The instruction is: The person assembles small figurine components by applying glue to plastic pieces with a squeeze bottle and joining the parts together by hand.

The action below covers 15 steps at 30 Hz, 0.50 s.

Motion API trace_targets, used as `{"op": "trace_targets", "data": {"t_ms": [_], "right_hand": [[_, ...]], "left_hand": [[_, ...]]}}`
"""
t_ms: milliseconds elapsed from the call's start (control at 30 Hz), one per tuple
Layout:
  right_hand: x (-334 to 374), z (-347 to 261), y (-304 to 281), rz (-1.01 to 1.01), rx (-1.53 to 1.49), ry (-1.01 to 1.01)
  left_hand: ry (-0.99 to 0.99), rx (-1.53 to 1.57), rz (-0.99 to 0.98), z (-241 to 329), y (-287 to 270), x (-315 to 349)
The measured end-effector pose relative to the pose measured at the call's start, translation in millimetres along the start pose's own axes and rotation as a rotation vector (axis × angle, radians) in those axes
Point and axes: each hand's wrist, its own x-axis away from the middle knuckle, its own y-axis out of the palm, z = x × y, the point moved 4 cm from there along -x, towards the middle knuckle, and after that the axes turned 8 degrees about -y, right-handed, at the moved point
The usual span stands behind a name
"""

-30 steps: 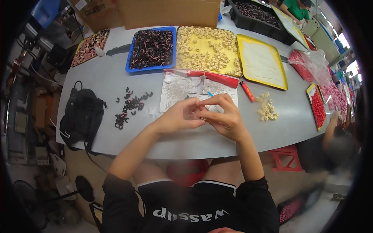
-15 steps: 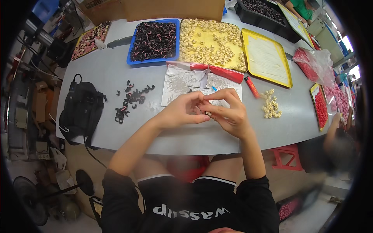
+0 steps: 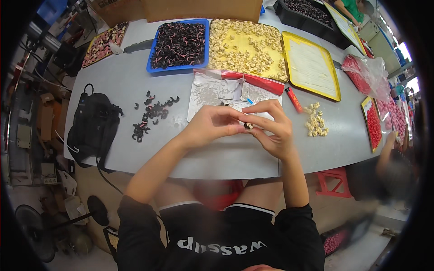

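Over the near side of the grey table, my left hand (image 3: 211,128) and my right hand (image 3: 276,132) meet fingertip to fingertip. Pinched between them is a small cream-and-black piece (image 3: 248,125), partly hidden by the fingers. Its black side lies toward my left fingers and its cream side toward my right. Beyond the hands is a white board (image 3: 205,100) with a red edge, smeared with grey-white stuff. To the left lie loose black curved pieces (image 3: 156,111), some with pink. A heap of cream pieces (image 3: 316,120) is right of my right hand, near a red tube (image 3: 294,100).
A blue tray (image 3: 151,67) of black curved pieces and a yellow tray (image 3: 239,44) of cream pieces stand at the back. Beside them lies a yellow-rimmed tray (image 3: 312,63) with a white surface. A black bag (image 3: 94,124) sits left. Another person's arm (image 3: 385,151) shows far right.
My fingers have shifted slightly around the small piece, and its cream side shows more clearly now. Both hands remain together in nearly the same place.
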Motion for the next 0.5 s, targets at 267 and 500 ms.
{"op": "trace_targets", "data": {"t_ms": [267, 500], "right_hand": [[5.2, 10.5, -17.8, 0.287, 0.0, 0.175], [6.8, 12.8, -14.0, 0.279, 0.032, 0.178]], "left_hand": [[0.079, -0.081, 0.263, 6.5, -12.2, 4.3], [0.213, 0.047, 0.298, -4.7, -19.3, -2.3]]}}
